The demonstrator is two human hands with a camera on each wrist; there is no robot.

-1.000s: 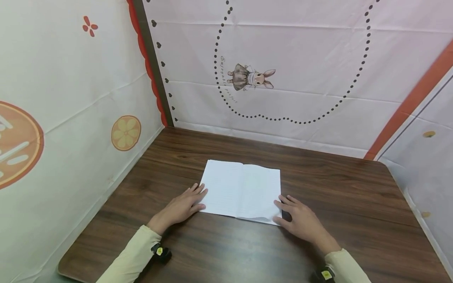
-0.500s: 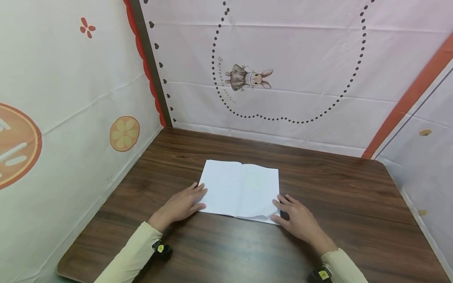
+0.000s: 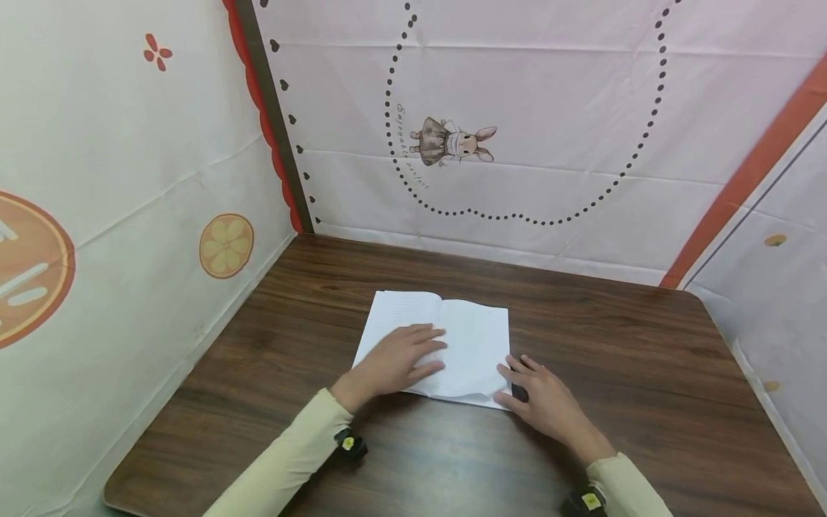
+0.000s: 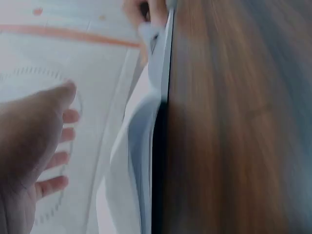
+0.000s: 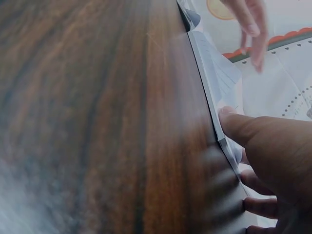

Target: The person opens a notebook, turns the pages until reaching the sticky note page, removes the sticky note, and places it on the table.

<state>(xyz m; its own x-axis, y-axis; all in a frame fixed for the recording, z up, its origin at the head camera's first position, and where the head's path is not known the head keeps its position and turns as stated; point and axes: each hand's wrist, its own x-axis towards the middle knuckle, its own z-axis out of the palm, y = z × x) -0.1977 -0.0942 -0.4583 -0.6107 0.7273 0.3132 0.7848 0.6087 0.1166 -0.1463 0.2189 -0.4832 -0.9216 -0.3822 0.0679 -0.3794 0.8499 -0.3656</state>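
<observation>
An open notebook (image 3: pixel 474 341) with white lined pages lies on the dark wooden table. Over its left page, near the centre fold, is my left hand (image 3: pixel 397 359), fingers extended toward the right. In the left wrist view that hand (image 4: pixel 34 141) appears raised off the paper, with its fingers apart and nothing between them. My right hand (image 3: pixel 543 398) rests at the notebook's lower right edge. Its thumb (image 5: pixel 231 122) touches the page corner in the right wrist view, while the other fingers lie along the side edge. The right page's lower edge curls up slightly.
The brown table (image 3: pixel 614 337) stretches around the notebook on every side. Printed white cloth walls (image 3: pixel 549 143) stand behind it and at both sides. A dark wrist camera (image 3: pixel 351 444) sits on the left sleeve and another on the right.
My left hand has moved from the notebook's left edge rightward over the left page to near the fold. The left page now bows up slightly near the fold. My right hand stays at its corner.
</observation>
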